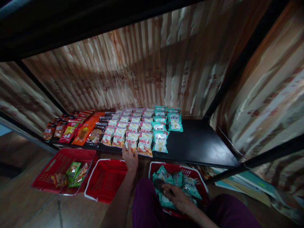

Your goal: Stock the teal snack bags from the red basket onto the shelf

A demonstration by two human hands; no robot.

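black shelf (201, 142), two hands among snack bags

dark and smooth, the shelf catches a dull shine toward its right end. beige, striped cloth (152, 63) hangs in folds behind it and round the side, between black metal bars (247, 57); the floor (42, 209) looks tiled, and the light is low. rows of bags fill the left and middle of the shelf: orange packets (86, 129), white bags with striped edges (144, 142), then teal bags (160, 141) at the right of the rows.

the left hand (130, 160) touches the lower front of a white bag, fingers parted; whether they pinch it i cannot tell. the right hand (175, 196) is down in a red basket (193, 172) among more teal bags, its fingers bent (a dark blur beside them is hard to name), so i cannot tell what it holds, if anything. some bags there are covered by the hand. purple-clad knees (148, 202) hide part of the floor, the left forearm covers part of the middle basket (106, 177), and the flat stack (249, 186) under the shelf is too dim to identify.
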